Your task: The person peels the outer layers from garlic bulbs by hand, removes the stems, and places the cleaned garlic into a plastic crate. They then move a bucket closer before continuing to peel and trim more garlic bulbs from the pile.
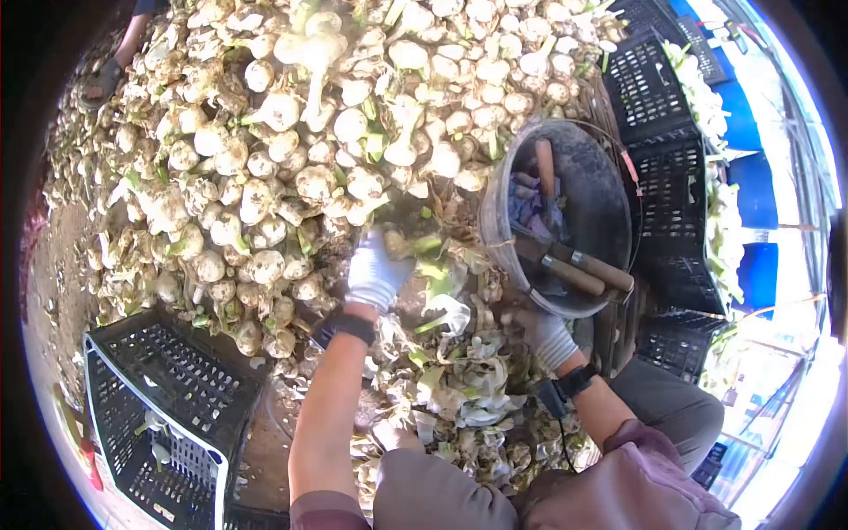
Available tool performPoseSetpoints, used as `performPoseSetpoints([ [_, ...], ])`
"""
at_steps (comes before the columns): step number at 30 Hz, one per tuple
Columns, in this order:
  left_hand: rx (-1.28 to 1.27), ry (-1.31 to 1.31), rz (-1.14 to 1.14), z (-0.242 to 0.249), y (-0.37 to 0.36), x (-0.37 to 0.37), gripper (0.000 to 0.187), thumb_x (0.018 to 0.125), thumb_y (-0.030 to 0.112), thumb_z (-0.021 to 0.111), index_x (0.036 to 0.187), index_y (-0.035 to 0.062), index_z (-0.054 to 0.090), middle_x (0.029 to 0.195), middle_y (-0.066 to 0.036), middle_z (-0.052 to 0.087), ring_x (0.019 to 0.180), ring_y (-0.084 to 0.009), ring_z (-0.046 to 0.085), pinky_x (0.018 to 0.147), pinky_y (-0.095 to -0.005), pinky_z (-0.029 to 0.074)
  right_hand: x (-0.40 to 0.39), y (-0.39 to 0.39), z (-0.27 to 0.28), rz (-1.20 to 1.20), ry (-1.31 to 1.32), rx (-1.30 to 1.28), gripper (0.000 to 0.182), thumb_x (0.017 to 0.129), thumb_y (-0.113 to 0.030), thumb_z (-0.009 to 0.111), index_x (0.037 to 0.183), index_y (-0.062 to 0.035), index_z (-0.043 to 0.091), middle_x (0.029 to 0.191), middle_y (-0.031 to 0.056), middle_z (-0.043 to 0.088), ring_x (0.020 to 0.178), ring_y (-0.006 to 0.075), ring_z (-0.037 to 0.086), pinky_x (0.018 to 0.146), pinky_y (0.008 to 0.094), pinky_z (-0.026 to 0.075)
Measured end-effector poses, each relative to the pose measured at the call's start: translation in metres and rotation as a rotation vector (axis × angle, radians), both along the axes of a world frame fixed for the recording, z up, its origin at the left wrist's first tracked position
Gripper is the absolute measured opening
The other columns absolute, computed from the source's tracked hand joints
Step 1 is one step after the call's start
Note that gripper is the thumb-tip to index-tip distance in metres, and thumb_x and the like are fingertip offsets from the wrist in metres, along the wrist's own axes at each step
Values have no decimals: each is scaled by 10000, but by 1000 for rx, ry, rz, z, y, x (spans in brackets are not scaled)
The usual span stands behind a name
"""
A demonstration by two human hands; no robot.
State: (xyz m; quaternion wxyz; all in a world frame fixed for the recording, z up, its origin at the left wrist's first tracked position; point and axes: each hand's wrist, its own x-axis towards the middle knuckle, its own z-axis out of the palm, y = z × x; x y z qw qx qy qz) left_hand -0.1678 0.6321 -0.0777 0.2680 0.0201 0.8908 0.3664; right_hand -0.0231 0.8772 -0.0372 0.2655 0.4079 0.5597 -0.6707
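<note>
My left hand (378,274), in a white glove, is at the near edge of the heap of onions (265,208). Its fingers are closed around an onion (397,244) whose cut green stem (426,245) points right. Just below the bucket, my right hand (543,337), also gloved, has its fingers curled in. Shadow hides what those fingers hold, if anything. Between and below both hands lies a thick layer of peeled skins and leaf trimmings (477,380).
A dark bucket (605,203) holds knives with wooden handles (572,275) and crumpled cloth. Black crates (667,199) filled with onions line the right side. Another black crate (168,375) stands at lower left. A co-worker's hand (102,81) shows at upper left.
</note>
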Motion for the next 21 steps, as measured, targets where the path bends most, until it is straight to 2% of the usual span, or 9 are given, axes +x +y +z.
performPoseSetpoints([
  [1, 183, -213, 219, 1, -4, 17, 687, 638, 162, 751, 1233, 28, 436, 1024, -164, 590, 862, -271, 623, 762, -337, 537, 19, -12, -5, 552, 391, 335, 466, 794, -105, 623, 1234, -23, 492, 900, 52, 606, 724, 135, 573, 647, 260, 498],
  [3, 265, -219, 254, 4, -7, 46, 659, 625, 145, 757, 1197, 9, 459, 1008, -155, 600, 860, -247, 617, 758, -321, 532, -9, -63, 26, 240, 80, 130, 553, 765, -123, 670, 1266, -16, 463, 894, 56, 605, 743, 110, 561, 654, 231, 474],
  [5, 460, -212, 309, 8, -9, 76, 604, 598, 111, 768, 1124, -27, 505, 977, -138, 619, 856, -200, 605, 749, -290, 520, -20, -90, 20, 170, 376, 77, 574, 742, -138, 720, 1234, 27, 474, 908, 65, 624, 765, 86, 564, 683, 229, 467],
  [9, 401, -228, 248, 46, -18, 106, 639, 605, 40, 749, 1181, -17, 477, 1018, -124, 601, 901, -183, 585, 823, -285, 488, -32, -110, 17, 115, 335, -1, 398, 792, -153, 697, 1123, 18, 557, 944, 49, 625, 774, 88, 583, 663, 225, 486],
  [11, 961, -294, 514, 55, -25, 114, 651, 621, -12, 724, 1210, -18, 448, 1076, -115, 572, 952, -181, 569, 863, -293, 473, -39, -111, 23, 70, 300, -180, 381, 792, -172, 705, 1099, 5, 568, 952, 42, 631, 769, 97, 602, 639, 232, 496],
  [13, 838, -213, 446, 51, -32, 123, 673, 627, -32, 716, 1236, -12, 430, 1118, -109, 545, 989, -182, 556, 880, -302, 469, -39, -117, 26, 54, 216, -245, 374, 789, -169, 706, 1088, 7, 567, 955, 47, 632, 785, 108, 604, 659, 237, 497],
  [15, 604, 89, 331, 53, -35, 126, 674, 628, -20, 721, 1239, -6, 435, 1099, -111, 559, 981, -176, 562, 872, -299, 472, -40, -124, 30, 35, 342, -186, 402, 802, -245, 691, 1096, 6, 582, 891, 25, 627, 752, 82, 562, 653, 217, 442],
  [19, 318, 437, 167, 59, -41, 131, 729, 576, 67, 793, 1215, -24, 455, 1102, -183, 573, 979, -302, 595, 852, -351, 480, -34, -135, 35, 67, 385, -48, 476, 817, -196, 677, 1216, -7, 498, 889, 9, 610, 769, 72, 561, 679, 220, 461],
  [21, 305, 476, 164, 59, -44, 133, 747, 551, 101, 811, 1202, -27, 469, 1087, -201, 577, 981, -352, 588, 850, -375, 476, -31, -135, 26, 62, 380, -65, 521, 801, -147, 673, 1254, -6, 458, 936, 25, 605, 792, 77, 561, 700, 219, 461],
])
